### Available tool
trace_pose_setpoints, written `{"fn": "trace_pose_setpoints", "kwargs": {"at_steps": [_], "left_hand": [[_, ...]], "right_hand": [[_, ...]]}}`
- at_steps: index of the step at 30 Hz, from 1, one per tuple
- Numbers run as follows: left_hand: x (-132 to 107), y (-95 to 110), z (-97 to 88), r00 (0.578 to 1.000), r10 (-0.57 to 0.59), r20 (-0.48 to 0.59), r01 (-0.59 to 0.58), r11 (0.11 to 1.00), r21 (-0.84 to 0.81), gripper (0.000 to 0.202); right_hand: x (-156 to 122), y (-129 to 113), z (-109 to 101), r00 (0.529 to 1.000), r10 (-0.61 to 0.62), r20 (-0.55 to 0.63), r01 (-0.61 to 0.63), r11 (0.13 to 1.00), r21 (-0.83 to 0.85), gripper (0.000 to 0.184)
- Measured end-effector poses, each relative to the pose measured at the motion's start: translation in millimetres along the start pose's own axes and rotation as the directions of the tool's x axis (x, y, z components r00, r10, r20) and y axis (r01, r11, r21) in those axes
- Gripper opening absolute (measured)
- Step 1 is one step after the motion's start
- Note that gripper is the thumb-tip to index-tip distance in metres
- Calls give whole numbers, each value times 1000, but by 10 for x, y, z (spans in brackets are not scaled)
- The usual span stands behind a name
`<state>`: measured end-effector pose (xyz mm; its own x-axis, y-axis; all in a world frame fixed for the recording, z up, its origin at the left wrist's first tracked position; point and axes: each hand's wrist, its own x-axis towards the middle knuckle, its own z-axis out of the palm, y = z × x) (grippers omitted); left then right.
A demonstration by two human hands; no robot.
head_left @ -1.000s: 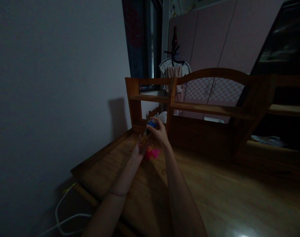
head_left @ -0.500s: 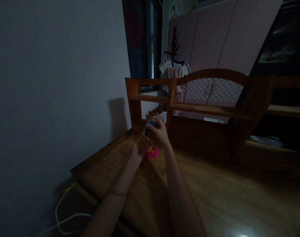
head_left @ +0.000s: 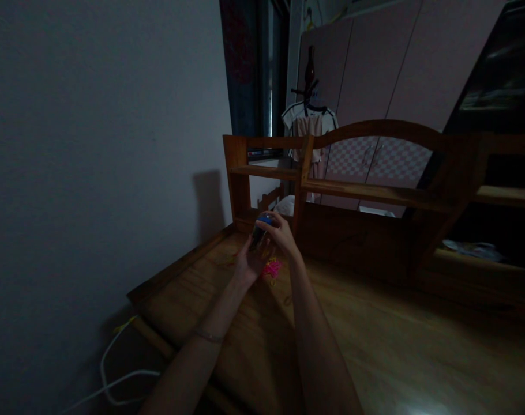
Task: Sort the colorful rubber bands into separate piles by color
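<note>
A small dark, see-through container with a blue top (head_left: 258, 235) is held tilted above the table. It is too dim to tell its exact kind. My right hand (head_left: 281, 232) grips its blue upper end from the right, thumb and fingers closed round it. My left hand (head_left: 249, 266) cups its lower end from below, the thumb on the near left side and the fingers curled behind. Beneath and just behind my hands lies a loose heap of pink and yellow bands or strings (head_left: 272, 268), partly hidden by my left hand.
The wooden table (head_left: 375, 334) has a raised wooden shelf unit (head_left: 375, 196) along its back. A pale wall (head_left: 93, 144) borders it on the left. A white cable (head_left: 128, 377) hangs beside the left edge. One thin loop (head_left: 287, 300) lies right of my left forearm.
The container sits slightly lower and more of its blue top shows. My left hand has turned a little, its fingers rising nearer the container. The view has shifted slightly.
</note>
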<state>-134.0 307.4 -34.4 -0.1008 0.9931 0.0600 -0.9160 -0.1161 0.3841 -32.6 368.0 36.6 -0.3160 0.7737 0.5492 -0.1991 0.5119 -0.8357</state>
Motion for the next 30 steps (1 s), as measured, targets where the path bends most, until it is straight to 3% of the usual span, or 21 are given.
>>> {"fn": "trace_pose_setpoints", "kwargs": {"at_steps": [3,12,18,25,30], "left_hand": [[7,7,3,1000,-28,11,28,1000,11,22],[137,47,-171,986,64,-154,-64,998,8,17],[93,48,-174,984,66,-167,-66,998,4,32],[263,8,-259,965,124,-231,-115,992,51,22],[249,45,-284,959,149,-242,-130,987,93,16]], "right_hand": [[5,-57,-9,1000,-15,-11,16,1000,9,40],[27,-225,-115,976,-215,-35,214,976,-33,44],[35,-144,-82,985,-174,4,174,982,-73,44],[10,-129,-49,987,-162,2,159,969,-188,47],[-9,-198,-31,983,-185,-14,177,957,-230,47]]}}
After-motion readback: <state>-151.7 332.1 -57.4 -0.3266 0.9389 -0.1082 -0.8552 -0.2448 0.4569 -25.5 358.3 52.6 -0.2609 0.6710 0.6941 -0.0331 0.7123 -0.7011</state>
